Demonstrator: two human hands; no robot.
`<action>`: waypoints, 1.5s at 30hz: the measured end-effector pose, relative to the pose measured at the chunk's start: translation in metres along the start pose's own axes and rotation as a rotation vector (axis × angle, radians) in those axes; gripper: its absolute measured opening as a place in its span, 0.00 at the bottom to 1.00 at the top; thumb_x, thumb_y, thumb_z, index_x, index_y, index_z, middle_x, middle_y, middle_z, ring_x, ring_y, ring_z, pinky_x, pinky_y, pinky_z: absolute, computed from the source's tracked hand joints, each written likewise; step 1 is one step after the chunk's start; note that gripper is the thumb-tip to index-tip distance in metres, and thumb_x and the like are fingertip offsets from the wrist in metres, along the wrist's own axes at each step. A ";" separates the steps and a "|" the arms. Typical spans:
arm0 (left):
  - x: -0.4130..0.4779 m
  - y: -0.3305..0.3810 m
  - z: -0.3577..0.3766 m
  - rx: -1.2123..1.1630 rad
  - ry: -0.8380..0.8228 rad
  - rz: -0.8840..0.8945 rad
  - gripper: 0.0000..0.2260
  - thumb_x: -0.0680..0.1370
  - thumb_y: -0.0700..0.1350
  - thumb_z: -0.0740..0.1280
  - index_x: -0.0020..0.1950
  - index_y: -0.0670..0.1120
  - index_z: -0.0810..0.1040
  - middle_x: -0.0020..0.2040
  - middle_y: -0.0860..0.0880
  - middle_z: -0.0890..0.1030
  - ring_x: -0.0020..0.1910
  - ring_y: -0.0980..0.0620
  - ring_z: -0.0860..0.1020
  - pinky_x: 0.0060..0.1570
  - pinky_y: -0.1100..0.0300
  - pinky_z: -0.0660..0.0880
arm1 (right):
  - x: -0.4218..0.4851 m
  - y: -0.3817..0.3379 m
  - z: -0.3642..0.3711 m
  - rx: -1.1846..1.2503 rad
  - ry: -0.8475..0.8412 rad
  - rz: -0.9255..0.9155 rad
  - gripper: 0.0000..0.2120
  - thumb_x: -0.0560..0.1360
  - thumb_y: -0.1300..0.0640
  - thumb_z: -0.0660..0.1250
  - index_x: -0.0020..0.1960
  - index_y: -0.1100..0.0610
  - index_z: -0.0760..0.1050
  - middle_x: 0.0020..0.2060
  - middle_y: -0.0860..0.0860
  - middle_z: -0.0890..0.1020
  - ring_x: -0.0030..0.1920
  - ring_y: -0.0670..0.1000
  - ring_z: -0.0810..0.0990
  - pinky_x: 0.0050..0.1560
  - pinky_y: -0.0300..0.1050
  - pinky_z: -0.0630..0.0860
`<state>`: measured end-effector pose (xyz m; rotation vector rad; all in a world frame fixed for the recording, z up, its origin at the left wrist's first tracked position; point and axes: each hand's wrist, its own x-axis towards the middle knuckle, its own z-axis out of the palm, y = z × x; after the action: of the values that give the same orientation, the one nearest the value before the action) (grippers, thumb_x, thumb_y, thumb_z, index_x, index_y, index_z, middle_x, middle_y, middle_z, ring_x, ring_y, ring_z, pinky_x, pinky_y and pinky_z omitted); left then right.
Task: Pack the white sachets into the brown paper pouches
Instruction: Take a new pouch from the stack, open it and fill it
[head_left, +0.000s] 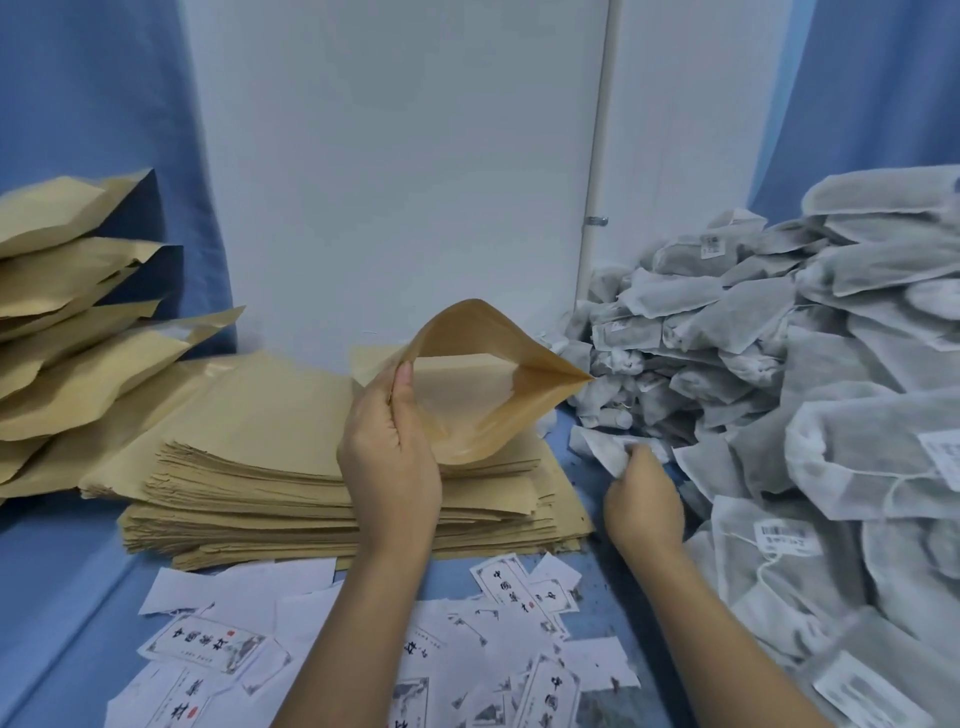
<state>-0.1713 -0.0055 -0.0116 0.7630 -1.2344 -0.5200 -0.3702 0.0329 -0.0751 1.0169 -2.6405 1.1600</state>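
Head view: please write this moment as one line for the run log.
left hand: holds brown pouch open | right hand: pinches white sachet | status: white sachet not yet in brown pouch

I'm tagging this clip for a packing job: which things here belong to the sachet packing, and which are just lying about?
In the job:
open brown pouch, gripped by the left hand
white sachet, pinched by the right hand
sachet pile
stack of flat pouches
bulging pouches, far left

Lying about:
printed paper slips
blue cloth

Brown pouch (483, 384), white sachets (779, 332), blue cloth (67, 571), black-printed white labels (202, 644).
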 end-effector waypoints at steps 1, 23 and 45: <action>0.002 -0.001 0.005 0.002 0.000 -0.005 0.16 0.82 0.49 0.57 0.56 0.41 0.81 0.48 0.43 0.82 0.49 0.46 0.79 0.49 0.57 0.73 | 0.009 -0.001 0.001 0.017 0.060 -0.060 0.16 0.73 0.70 0.55 0.58 0.59 0.71 0.54 0.58 0.79 0.54 0.60 0.76 0.54 0.54 0.73; 0.035 -0.022 0.043 -0.008 0.056 -0.019 0.15 0.82 0.47 0.58 0.55 0.40 0.80 0.47 0.41 0.82 0.48 0.47 0.78 0.47 0.62 0.71 | 0.085 0.009 0.041 -0.037 -0.004 -0.311 0.20 0.78 0.57 0.60 0.69 0.56 0.65 0.63 0.56 0.71 0.58 0.59 0.74 0.57 0.53 0.70; 0.048 -0.032 -0.001 0.275 0.007 0.172 0.12 0.80 0.38 0.60 0.58 0.33 0.77 0.55 0.36 0.80 0.60 0.37 0.75 0.62 0.46 0.70 | -0.002 -0.124 -0.060 1.371 -1.130 0.011 0.10 0.72 0.58 0.65 0.48 0.54 0.85 0.42 0.55 0.84 0.30 0.53 0.83 0.26 0.35 0.77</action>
<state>-0.1561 -0.0603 -0.0054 0.8780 -1.3674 -0.2085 -0.3039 0.0137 0.0444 2.3110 -1.8798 3.2777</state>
